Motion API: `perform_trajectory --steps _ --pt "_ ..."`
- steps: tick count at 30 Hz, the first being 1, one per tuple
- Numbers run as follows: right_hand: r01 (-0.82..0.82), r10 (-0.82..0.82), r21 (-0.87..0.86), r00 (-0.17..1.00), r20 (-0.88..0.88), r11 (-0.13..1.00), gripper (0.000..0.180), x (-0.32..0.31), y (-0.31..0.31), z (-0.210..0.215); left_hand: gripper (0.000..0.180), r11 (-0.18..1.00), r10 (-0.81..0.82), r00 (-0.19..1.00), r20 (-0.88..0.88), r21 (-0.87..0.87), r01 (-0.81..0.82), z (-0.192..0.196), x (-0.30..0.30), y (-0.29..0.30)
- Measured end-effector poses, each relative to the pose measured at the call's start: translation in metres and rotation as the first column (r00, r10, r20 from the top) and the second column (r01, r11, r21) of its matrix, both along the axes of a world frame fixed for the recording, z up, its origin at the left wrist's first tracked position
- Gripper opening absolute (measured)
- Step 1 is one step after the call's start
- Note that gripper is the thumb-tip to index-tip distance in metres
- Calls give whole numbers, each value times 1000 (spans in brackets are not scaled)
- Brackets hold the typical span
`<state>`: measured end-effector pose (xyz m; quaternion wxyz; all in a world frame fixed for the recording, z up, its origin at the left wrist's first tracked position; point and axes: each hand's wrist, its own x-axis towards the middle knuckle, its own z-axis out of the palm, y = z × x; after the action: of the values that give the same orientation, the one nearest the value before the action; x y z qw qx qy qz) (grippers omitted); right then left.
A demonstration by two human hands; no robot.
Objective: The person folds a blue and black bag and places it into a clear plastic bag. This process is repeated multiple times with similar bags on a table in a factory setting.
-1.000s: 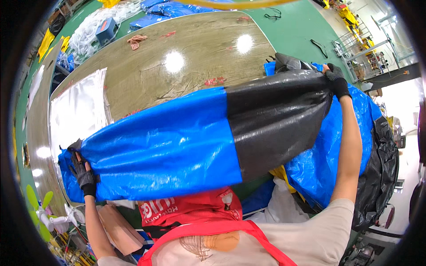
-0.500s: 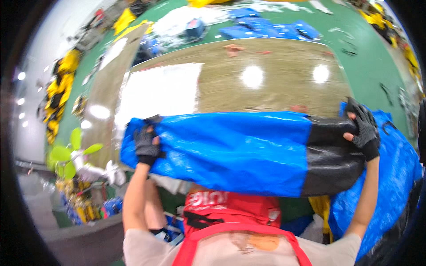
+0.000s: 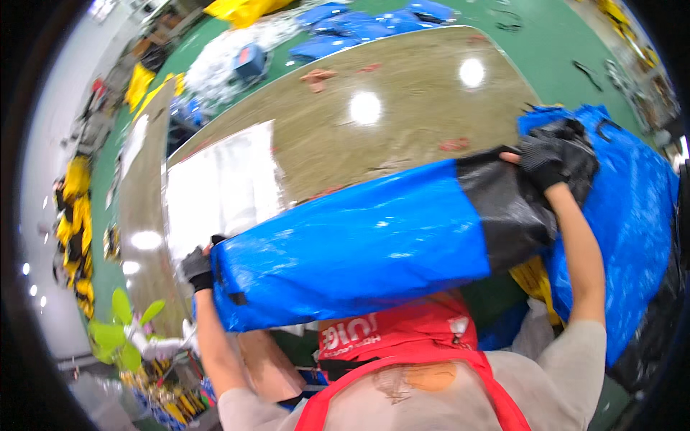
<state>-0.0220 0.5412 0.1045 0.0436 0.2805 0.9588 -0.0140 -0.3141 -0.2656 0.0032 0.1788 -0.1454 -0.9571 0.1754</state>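
Observation:
A long blue bag with a black end lies across the near edge of the brown table, slanting up toward the right. My left hand, in a dark fingerless glove, closes on the bag's left end by a small black tab. At the other end my right hand, gloved alike, grips the black part near its upper edge; some of its fingers are hidden behind the material. Beyond that hand, crumpled black and blue material hangs at the table's right side.
On the brown table lie a white sheet and small reddish scraps. A green-bladed fan stands at the left. Folded blue pieces and a blue box are on the floor beyond.
The view has turned, and the bag now slants with its right end higher. My left hand has shifted to the bag's left edge; my right hand still holds the black end.

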Motion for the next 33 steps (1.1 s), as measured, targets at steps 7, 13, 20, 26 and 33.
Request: perform_trajectory --steps 7,13,20,26,33 --pt "43 -45 12 975 215 999 91 7 22 -34 51 766 -567 806 169 468 441 95 72 272" --pt "-212 205 285 977 54 935 81 6 10 -2 91 621 -781 454 430 451 641 87 180 446" --pt "-183 178 329 983 46 927 75 13 11 -43 84 576 -812 457 362 619 534 83 190 486" --pt "-232 344 258 722 -601 938 51 37 -5 27 81 445 -877 448 176 650 616 52 227 538" --pt "-97 -862 -875 147 -485 475 46 140 -50 19 82 413 -885 446 135 670 617 52 230 535"
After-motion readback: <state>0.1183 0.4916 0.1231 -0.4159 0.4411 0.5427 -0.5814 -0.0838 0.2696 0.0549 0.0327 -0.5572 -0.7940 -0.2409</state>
